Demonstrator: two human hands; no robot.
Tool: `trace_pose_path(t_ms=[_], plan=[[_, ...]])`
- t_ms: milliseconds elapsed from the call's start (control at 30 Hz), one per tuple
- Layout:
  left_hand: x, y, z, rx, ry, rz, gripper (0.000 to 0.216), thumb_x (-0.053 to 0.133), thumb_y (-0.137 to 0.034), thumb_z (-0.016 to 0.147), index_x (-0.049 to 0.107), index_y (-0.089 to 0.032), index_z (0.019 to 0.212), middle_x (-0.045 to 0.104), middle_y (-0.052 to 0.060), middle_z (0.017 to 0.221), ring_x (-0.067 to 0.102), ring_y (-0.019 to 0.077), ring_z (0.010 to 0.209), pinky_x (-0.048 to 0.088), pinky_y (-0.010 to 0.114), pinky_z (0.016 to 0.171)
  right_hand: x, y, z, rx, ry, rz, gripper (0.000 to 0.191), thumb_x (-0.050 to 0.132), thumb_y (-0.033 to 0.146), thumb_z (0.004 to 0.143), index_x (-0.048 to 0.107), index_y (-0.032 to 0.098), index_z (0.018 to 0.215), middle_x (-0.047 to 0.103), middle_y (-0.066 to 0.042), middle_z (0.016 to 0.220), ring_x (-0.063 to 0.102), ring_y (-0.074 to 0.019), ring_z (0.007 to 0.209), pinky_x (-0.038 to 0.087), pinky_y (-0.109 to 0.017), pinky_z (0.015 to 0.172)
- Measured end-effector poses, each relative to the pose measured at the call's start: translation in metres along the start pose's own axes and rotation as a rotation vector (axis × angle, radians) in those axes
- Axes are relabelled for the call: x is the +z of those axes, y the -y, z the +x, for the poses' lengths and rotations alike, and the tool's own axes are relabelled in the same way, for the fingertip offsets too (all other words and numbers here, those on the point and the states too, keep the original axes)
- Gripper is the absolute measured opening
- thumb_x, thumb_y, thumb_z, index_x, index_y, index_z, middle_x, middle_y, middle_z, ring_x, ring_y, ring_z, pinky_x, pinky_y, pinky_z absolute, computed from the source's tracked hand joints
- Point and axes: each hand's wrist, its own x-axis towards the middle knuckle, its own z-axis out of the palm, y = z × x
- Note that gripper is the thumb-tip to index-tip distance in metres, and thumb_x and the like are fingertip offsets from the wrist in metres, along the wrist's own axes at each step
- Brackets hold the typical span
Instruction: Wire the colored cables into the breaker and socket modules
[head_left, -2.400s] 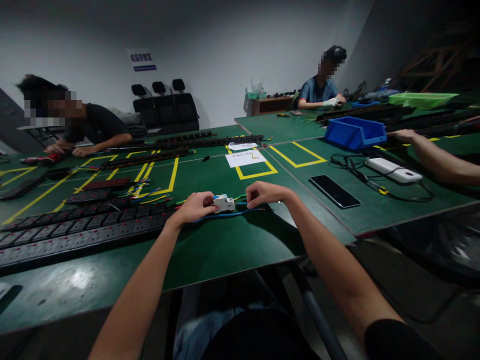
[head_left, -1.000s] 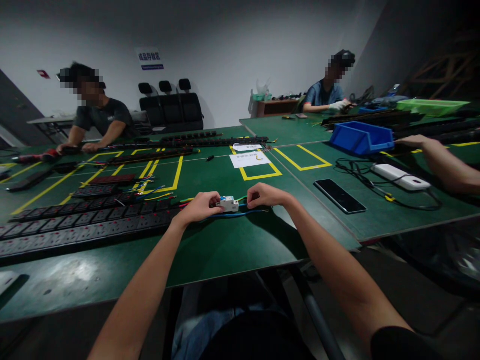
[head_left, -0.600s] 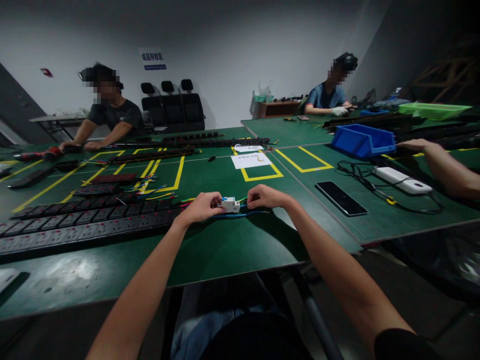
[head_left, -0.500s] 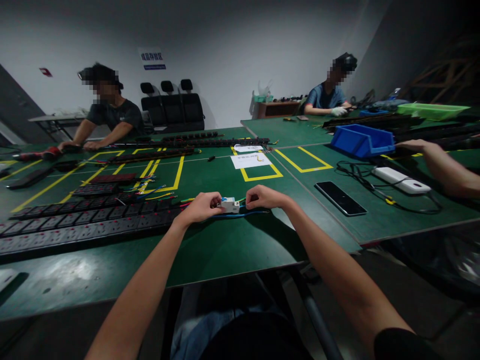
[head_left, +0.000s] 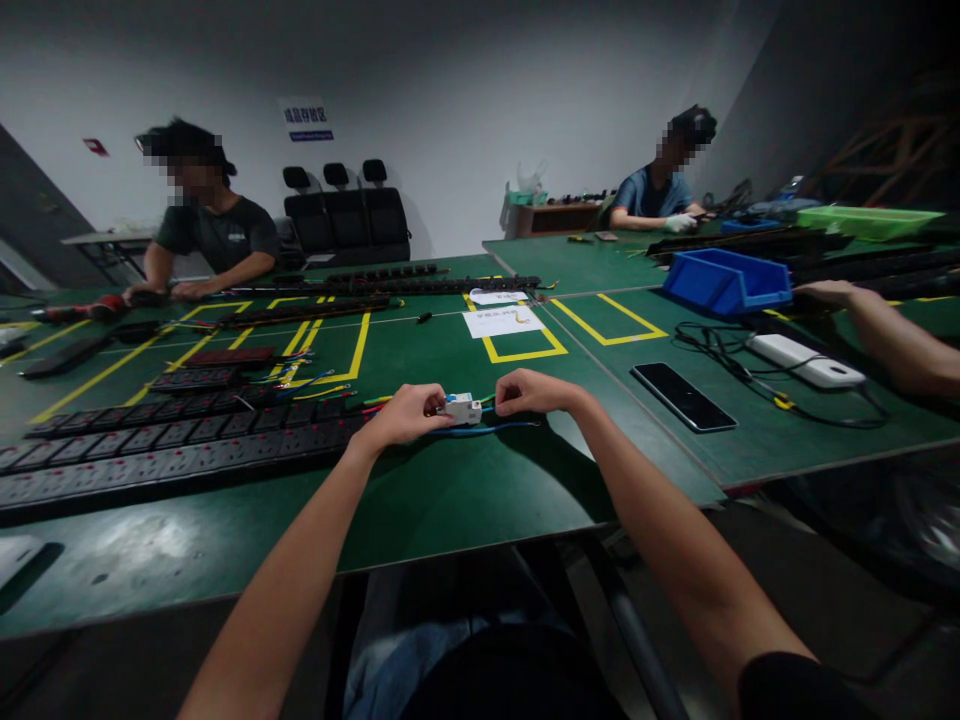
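My left hand is closed on a small white circuit breaker with a blue part on top, held just above the green table. To the right of it, my right hand pinches a blue wire that runs to the breaker's right side; its fingertips are partly hidden. Another blue wire lies along the table below both hands. Red, green and yellow wires come out behind my left hand, from the end of a long black socket strip at the left.
Shorter socket strips lie beyond the long one. On the right are a phone, a white power adapter with black cable, a blue bin and another person's arm. Two people sit across the green table.
Both my hands keep nearly the same pose around the breaker and wire. The person at the far left has leaned a little further left, drawing their arms in.
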Motion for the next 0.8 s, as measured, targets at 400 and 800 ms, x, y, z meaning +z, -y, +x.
trace_pose_path(t_ms=[400,800], plan=[[0.000,-0.001,0.000,0.003,-0.004,0.005,0.028,0.077,-0.044,0.080,0.067,-0.019,0.088,0.069,0.002,0.077,0.061,0.0174,0.070,0.040,0.027,0.063,0.003,-0.003,-0.001,-0.045,0.032,0.004,0.035,0.073,0.049,0.078,0.075,0.015,0.086,0.070,-0.003,0.078,0.059,-0.0150,0.069,0.043,-0.025,0.063],[0.002,0.001,-0.001,0.014,-0.017,0.036,0.029,0.075,-0.045,0.083,0.065,-0.019,0.089,0.067,0.001,0.077,0.060,0.0177,0.070,0.038,0.028,0.062,0.008,-0.001,0.003,-0.030,-0.015,-0.034,0.038,0.073,0.052,0.079,0.074,0.014,0.087,0.069,-0.004,0.077,0.058,-0.0159,0.069,0.042,-0.026,0.062]])
